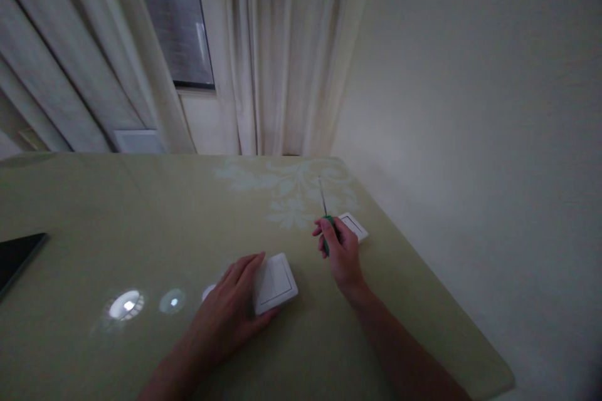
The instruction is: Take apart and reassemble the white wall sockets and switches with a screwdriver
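Observation:
A white square wall switch [276,284] with a thin dark outline on its face is gripped at its left side by my left hand [232,301], the thumb along its lower edge. To the right, my right hand [342,250] is wrapped round the green handle of a screwdriver [323,197], whose thin metal shaft points away from me and up. Partly hidden behind that hand, a second white wall switch [353,226] lies on the table. The screwdriver tip is apart from both switches.
The pale green table [155,225] has a white floral pattern and light reflections. A dark flat object [21,257] lies at the left edge. The wall [470,138] runs along the table's right side; curtains [291,50] and a window [174,19] stand beyond the far edge.

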### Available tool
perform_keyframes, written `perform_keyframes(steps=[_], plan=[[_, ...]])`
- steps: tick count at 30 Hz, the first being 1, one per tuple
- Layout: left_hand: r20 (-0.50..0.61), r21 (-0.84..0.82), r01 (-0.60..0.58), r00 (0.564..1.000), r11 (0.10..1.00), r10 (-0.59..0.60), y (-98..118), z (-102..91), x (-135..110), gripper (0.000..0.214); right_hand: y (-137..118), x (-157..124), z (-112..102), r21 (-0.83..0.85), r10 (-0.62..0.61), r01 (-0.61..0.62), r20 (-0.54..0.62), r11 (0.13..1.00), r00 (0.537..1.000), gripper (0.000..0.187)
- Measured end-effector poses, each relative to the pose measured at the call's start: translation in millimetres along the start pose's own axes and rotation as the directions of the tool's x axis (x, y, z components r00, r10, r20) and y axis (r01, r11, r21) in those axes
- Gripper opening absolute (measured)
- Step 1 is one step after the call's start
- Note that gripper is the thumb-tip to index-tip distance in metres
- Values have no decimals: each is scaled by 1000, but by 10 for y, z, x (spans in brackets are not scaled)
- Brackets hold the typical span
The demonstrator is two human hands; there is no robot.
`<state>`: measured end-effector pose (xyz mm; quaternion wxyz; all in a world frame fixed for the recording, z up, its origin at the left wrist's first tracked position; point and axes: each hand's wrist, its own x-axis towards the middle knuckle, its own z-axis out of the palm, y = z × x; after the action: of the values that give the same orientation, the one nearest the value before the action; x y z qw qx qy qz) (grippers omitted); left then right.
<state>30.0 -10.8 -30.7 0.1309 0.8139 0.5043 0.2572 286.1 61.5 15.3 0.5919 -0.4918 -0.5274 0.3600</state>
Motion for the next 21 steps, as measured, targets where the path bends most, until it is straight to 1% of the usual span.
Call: perform_keyframes(steps=[3, 6, 9, 12, 14, 17, 19, 21], plan=[[-5, -74, -11, 1000, 997, 10, 24, 118, 159, 86, -48, 125, -121, 27, -67, 73, -189, 997, 980, 47], [46, -126, -3, 999, 992, 9, 126, 209, 424, 81, -38, 279, -299, 13, -97, 108, -346, 994, 933, 50], [84, -124, -14, 996, 992, 24, 233, 300, 734, 80, 55, 447, -531, -19, -91, 93, -479, 995, 873, 52], [91, -106, -19, 995, 994, 29, 293, 408, 1011, 86, 204, 584, -757, -40, -54, 37, -587, 999, 807, 58], [92, -99, -23, 995, 995, 32, 309, 476, 1154, 89, 311, 639, -863, -41, -12, -17, -630, 999, 776, 61], [98, -97, -34, 994, 995, 44, 317, 551, 1311, 92, 468, 676, -929, -34, 50, -93, -643, 995, 765, 59], [101, -100, -40, 994, 994, 50, 322, 585, 1391, 93, 576, 686, -926, -20, 100, -145, -631, 989, 770, 52], [100, -106, -44, 994, 993, 55, 330, 615, 1462, 93, 688, 694, -905, -5, 157, -203, -612, 979, 775, 39]])
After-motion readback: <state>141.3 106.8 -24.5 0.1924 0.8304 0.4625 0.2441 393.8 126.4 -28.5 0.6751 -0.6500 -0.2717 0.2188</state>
